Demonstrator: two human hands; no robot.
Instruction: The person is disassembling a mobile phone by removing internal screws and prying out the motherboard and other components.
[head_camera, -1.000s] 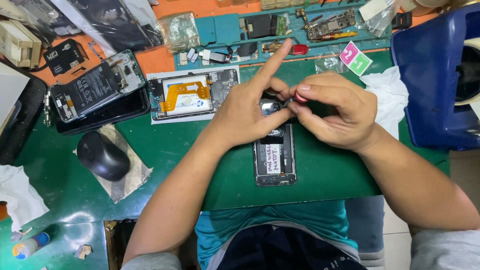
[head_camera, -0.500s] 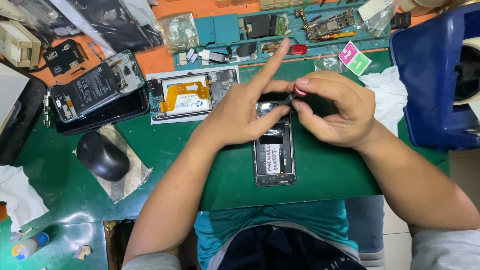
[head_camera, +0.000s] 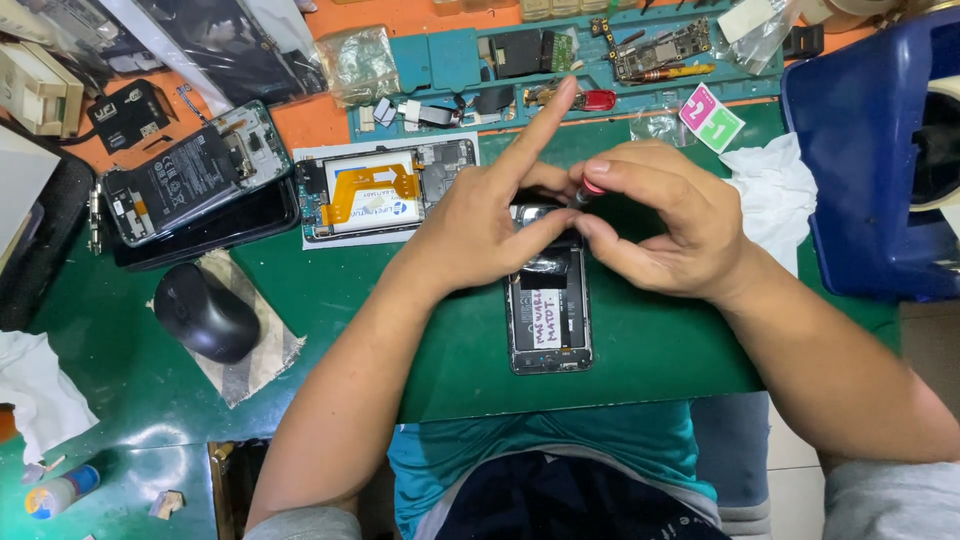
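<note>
An opened phone (head_camera: 549, 322) with its back cover off lies on the green mat (head_camera: 660, 350) in front of me. My left hand (head_camera: 480, 220) rests on the phone's upper end, index finger stretched out and thumb pressing on the top of the frame. My right hand (head_camera: 660, 225) pinches a small red-tipped screwdriver (head_camera: 588, 190) between thumb and fingers, its tip down at the phone's top edge. The upper part of the phone is hidden under both hands.
A second opened phone with an orange flex cable (head_camera: 385, 188) lies left of my hands, a third dismantled phone (head_camera: 190, 180) farther left. A black mouse (head_camera: 205, 312) sits on a pad. A teal parts tray (head_camera: 560, 50) runs along the back; a blue bin (head_camera: 870, 150) stands right.
Both hands stay on the phone's top end. The right hand has shifted slightly around the screwdriver; the phone has not moved.
</note>
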